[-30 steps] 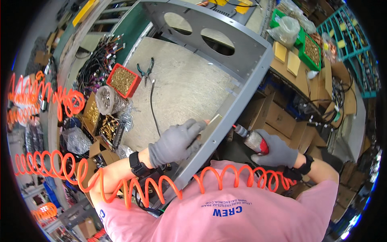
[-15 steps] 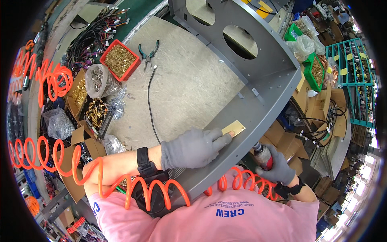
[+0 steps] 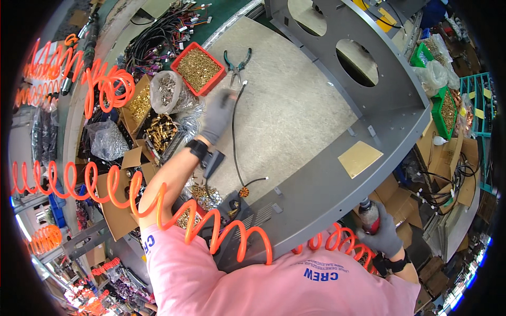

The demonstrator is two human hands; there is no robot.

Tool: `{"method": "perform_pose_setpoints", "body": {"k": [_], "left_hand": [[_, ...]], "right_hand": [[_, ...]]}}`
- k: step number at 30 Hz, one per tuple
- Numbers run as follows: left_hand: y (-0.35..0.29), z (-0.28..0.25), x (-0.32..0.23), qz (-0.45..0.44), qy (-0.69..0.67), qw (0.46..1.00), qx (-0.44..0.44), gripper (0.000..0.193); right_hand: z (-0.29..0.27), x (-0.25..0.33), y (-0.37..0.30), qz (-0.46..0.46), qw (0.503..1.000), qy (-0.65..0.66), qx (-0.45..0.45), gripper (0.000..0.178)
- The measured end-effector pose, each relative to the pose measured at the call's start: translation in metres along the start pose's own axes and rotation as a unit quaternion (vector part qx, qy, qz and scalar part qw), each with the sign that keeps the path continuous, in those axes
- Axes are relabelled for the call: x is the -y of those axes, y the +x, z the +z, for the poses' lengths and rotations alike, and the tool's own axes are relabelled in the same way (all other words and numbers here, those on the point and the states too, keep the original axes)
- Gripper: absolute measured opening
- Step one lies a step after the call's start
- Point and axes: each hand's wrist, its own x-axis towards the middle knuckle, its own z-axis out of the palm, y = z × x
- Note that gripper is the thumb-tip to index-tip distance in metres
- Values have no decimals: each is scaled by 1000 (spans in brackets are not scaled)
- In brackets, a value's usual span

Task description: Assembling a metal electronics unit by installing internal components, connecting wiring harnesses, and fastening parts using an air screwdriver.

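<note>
My left hand (image 3: 217,117), in a grey glove, is over the left part of the bench, just below the red bin (image 3: 219,84) of small brass-coloured screws. Motion smears its fingers, so I cannot make out whether they hold anything. My right hand (image 3: 383,237), gloved too, is closed round a red and grey power screwdriver (image 3: 371,221) beside the near right edge of the grey metal housing (image 3: 311,184). On that housing lies a flat brass-coloured plate (image 3: 360,159), touched by neither hand. Pliers (image 3: 237,64) and a thin black cable (image 3: 235,142) lie right of my left hand.
Orange coiled hoses (image 3: 195,224) cross in front of my left arm. Bags and cardboard boxes (image 3: 138,102) of small metal parts crowd the left side, below a bundle of dark wires (image 3: 158,42). Green bins (image 3: 445,113) and a teal rack (image 3: 477,95) stand at the right.
My left hand has left the brass-coloured plate and swung up and left toward the red bin. My right hand still grips the screwdriver. The whole view has shifted.
</note>
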Motion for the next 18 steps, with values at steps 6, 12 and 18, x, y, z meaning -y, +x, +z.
{"method": "perform_pose_setpoints", "body": {"k": [6, 12, 18], "left_hand": [[30, -98, 90, 27, 241, 928, -283, 19], [34, -125, 114, -106, 371, 919, -77, 27], [40, -124, 122, -126, 344, 926, -86, 25]], "right_hand": [[-1, 2, 2, -6, 1000, 10, 1, 63], [0, 3, 0, -24, 1000, -5, -12, 62], [2, 6, -2, -18, 1000, -11, -13, 61]]}}
